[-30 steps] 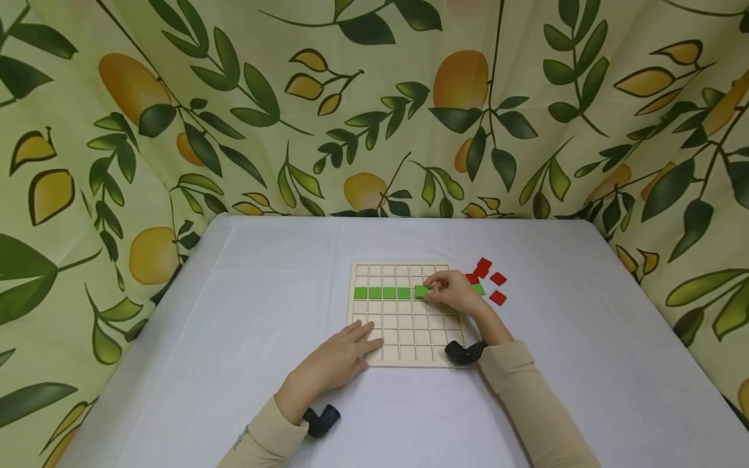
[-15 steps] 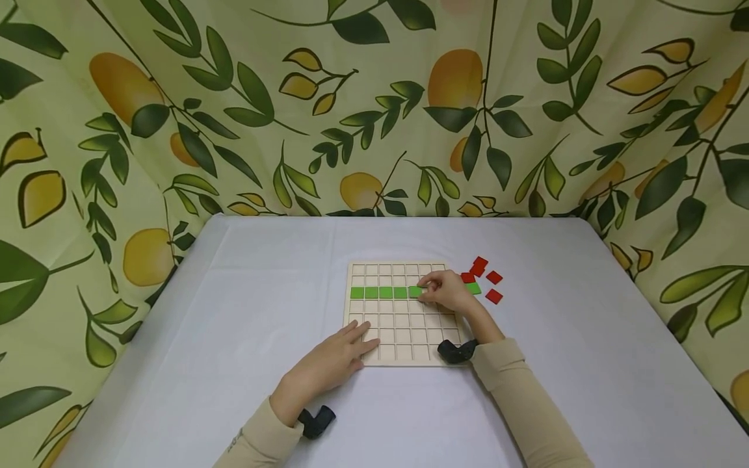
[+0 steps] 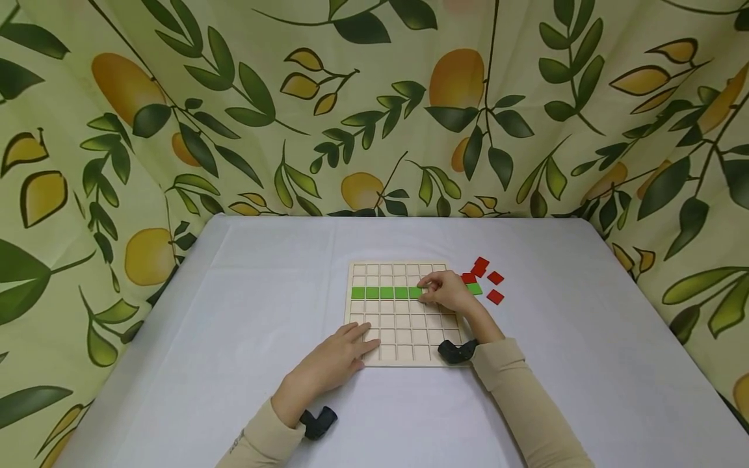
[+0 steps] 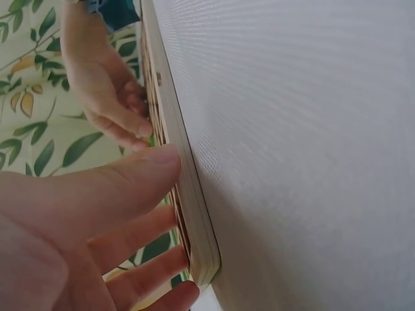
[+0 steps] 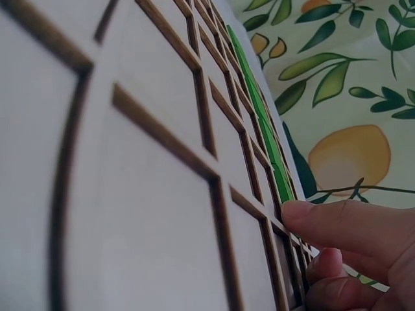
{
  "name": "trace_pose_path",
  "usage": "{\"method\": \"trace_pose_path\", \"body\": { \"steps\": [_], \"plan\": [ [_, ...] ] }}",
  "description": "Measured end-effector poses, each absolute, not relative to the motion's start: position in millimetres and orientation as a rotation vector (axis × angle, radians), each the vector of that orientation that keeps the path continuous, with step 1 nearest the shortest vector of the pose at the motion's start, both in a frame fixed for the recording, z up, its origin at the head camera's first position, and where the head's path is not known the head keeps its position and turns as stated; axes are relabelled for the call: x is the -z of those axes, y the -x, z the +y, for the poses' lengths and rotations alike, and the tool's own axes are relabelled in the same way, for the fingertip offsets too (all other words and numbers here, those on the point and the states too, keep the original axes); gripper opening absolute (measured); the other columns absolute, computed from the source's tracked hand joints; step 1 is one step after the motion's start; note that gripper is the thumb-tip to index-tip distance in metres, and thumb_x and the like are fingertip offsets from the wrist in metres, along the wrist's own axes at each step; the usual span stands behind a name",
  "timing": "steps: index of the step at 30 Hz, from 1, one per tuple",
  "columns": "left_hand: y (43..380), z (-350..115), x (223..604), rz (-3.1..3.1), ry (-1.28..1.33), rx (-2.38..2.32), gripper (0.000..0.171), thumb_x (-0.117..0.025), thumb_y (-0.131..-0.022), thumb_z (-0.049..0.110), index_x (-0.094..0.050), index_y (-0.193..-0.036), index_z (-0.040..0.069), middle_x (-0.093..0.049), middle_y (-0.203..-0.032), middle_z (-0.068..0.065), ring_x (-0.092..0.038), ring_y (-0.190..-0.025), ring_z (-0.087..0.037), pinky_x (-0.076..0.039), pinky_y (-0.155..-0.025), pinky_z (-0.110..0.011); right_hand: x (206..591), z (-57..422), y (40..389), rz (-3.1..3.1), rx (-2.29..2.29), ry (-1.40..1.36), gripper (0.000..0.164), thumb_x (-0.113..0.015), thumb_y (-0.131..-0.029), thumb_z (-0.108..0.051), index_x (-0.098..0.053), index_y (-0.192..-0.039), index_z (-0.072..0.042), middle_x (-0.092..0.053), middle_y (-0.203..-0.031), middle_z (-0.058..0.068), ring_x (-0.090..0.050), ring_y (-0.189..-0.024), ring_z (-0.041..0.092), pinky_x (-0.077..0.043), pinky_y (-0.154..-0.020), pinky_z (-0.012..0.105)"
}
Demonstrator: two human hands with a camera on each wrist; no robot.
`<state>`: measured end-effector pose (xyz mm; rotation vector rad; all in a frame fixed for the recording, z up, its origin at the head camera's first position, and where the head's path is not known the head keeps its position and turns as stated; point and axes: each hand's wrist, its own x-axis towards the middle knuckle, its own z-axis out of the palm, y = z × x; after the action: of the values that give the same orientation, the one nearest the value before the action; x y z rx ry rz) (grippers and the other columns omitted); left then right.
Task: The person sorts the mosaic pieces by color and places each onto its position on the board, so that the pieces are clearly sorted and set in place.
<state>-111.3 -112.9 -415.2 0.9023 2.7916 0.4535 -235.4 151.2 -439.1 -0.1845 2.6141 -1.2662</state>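
Observation:
A wooden grid board (image 3: 404, 359) lies flat on the table. Across its third row from the far edge runs a line of several green square tiles (image 3: 387, 293). My right hand (image 3: 447, 290) pinches the green tile (image 3: 415, 293) at the right end of that line, which sits level with its neighbours. In the right wrist view, the thumb (image 5: 324, 217) is right at the tile's edge. My left hand (image 3: 333, 356) rests on the board's near left corner with fingers spread. The left wrist view shows its thumb (image 4: 139, 175) along the board's side edge.
Several red tiles (image 3: 495, 297) lie loose to the right of the board, some overlapping. A green tile (image 3: 474, 288) lies among them, just behind the right hand. White cloth (image 3: 263, 273) covers the table, and a patterned curtain (image 3: 374, 130) hangs around it.
The right hand has shifted the green tile slightly left, from askew to lined up with the row. The left hand has stayed in place on the board.

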Motion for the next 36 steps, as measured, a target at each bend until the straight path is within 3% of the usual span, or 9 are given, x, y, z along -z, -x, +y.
{"method": "trace_pose_path", "body": {
  "steps": [24,36],
  "plan": [
    [114.3,-117.6,418.1,2.752,-0.929,-0.54,0.042,-0.063,-0.091,0.012,-0.059,-0.133,0.01,-0.045,-0.149,-0.018,-0.042,-0.137,-0.04,-0.042,-0.112,-0.05,436.8,175.0,215.5,2.666,1.356,0.245,0.026,-0.075,-0.079,-0.008,-0.07,-0.101,0.005,-0.051,-0.067,-0.001,-0.045,-0.065,0.011,-0.036,-0.054,0.018],
    [114.3,-117.0,417.9,2.759,-0.934,-0.533,0.041,-0.064,-0.091,0.013,-0.059,-0.132,0.01,-0.046,-0.148,-0.018,-0.044,-0.136,-0.039,-0.043,-0.111,-0.05,436.9,185.8,203.7,2.69,1.418,0.056,0.029,-0.073,-0.082,-0.013,-0.069,-0.105,0.004,-0.048,-0.066,-0.005,-0.043,-0.063,0.007,-0.037,-0.053,0.018]
  ]
}}
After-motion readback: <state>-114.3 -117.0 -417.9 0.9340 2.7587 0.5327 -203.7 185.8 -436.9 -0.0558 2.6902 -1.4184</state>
